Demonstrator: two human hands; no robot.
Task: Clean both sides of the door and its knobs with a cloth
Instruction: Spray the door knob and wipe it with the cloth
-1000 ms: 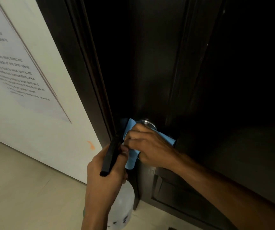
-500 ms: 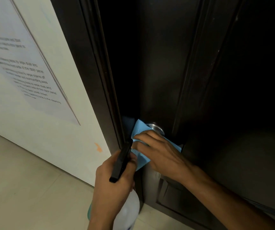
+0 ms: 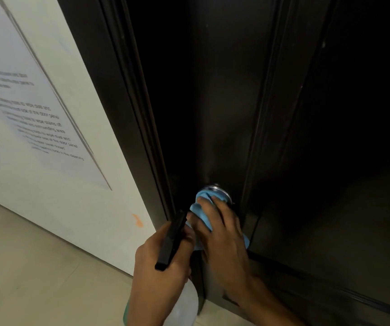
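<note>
**Door knob under cloth, spray bottle in other hand**

The right hand (image 3: pixel 222 234) lies over a blue cloth (image 3: pixel 203 215), its fingers curled around the bunched fabric and pressing it onto the round metal knob (image 3: pixel 215 189). Only the upper silver rim of the knob shows above the cloth; the rest is covered. A corner of the cloth sticks out below the hand on its right side.

The left hand (image 3: pixel 163 262) sits just beside the right, lower and to the left, closed around the neck of a spray bottle (image 3: pixel 182 307). The black trigger head (image 3: pixel 171 241) rises from the fist toward the cloth, its tip close to the cloth's left edge; whether it touches cannot be told. The pale, translucent body hangs below the hand.

The knob is mounted on a dark panelled door (image 3: pixel 236 102), near its left edge, next to the dark door frame (image 3: pixel 118 90). Left of the frame is a white wall (image 3: pixel 76 184) carrying a printed sheet (image 3: pixel 24 109) with blurred text and a small orange mark (image 3: pixel 138 221) low down. Pale floor tiles (image 3: pixel 36 267) run beneath.
</note>
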